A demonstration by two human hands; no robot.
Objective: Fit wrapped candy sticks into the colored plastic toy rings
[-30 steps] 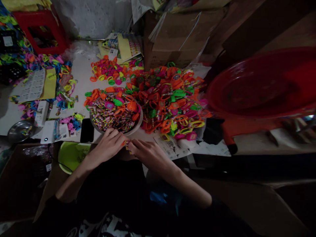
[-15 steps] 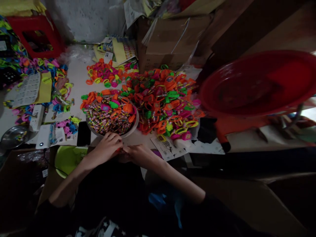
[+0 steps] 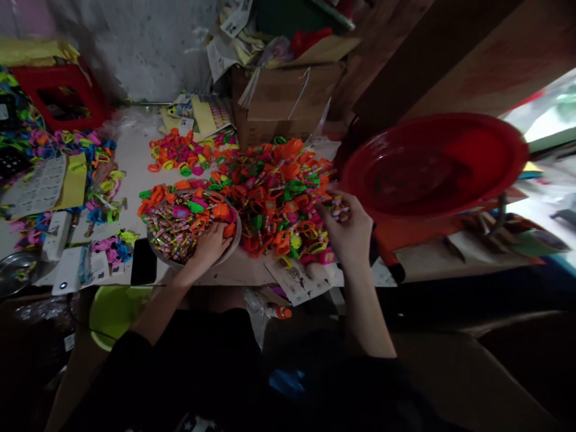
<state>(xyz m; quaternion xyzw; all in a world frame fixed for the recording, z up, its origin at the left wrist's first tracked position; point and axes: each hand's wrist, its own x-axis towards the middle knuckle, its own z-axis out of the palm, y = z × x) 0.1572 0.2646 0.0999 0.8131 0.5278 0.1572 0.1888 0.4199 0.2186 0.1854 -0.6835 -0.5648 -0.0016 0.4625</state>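
Note:
A round bowl (image 3: 237,235) holds many small, patterned, stick-like wrapped pieces (image 3: 168,231), with orange, pink and green plastic toy watches (image 3: 220,211) on top. My left hand (image 3: 210,245) reaches over the bowl's near right side, its fingers stretched onto the contents and the fingertips partly hidden. Beside the bowl lies a large heap of bright toy watches (image 3: 274,204). At the heap's right edge is my right hand (image 3: 353,231), thumb and fingers apart. Small patterned pieces (image 3: 338,209) show between them, and nothing is plainly gripped.
A red basin (image 3: 432,174) stands at the right. Behind the heap is a cardboard box (image 3: 283,96). A black phone (image 3: 144,262) and a white device (image 3: 69,270) lie left of the bowl. A green tub (image 3: 108,318) sits below the table edge. A red stool (image 3: 60,96) is at back left.
My hands were together at the bowl's near edge, around something small and reddish. They have parted: the left went into the bowl, the right out to the heap's right edge. The view shifted.

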